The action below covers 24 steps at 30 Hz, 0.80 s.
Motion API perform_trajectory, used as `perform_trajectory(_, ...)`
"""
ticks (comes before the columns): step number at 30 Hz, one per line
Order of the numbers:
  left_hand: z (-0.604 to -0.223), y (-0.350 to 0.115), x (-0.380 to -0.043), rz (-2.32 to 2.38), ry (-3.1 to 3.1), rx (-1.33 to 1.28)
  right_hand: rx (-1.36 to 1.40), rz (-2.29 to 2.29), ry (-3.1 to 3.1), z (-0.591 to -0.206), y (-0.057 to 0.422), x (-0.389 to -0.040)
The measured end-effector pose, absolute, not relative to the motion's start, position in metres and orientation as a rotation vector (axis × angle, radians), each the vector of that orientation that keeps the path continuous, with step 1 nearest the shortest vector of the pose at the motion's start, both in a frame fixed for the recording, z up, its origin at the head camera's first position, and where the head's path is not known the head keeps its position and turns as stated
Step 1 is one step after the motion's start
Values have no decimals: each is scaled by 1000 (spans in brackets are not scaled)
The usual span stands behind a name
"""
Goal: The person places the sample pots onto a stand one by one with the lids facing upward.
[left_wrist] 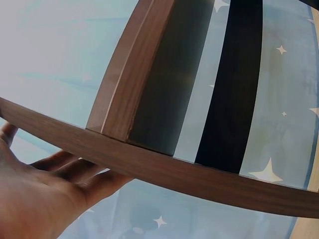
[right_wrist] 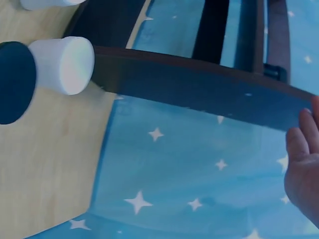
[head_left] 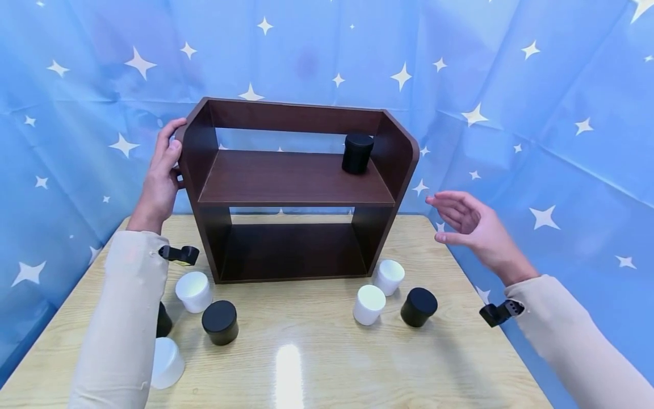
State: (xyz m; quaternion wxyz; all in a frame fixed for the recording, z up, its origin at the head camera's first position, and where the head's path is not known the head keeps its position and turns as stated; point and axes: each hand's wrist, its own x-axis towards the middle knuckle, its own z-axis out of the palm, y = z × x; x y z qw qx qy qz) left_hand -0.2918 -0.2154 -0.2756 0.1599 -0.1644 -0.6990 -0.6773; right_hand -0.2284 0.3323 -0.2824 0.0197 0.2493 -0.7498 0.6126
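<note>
While the spread left hand point(head_left: 159, 180) touches the shelf point(head_left: 291, 177), the right hand point(head_left: 482, 232) gapes midair.

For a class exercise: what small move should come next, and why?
Perhaps set the right hand against the shelf unit to steady it: that hand is open and apart, only the left hand touches the unit, and a black jar stands on its upper shelf.
</note>
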Motion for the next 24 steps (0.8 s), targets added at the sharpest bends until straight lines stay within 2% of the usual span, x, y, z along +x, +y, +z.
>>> perform_trajectory(24,-275,-214,-293,-1931,-2001,-449,538,1906,-2219,-393,362,-207)
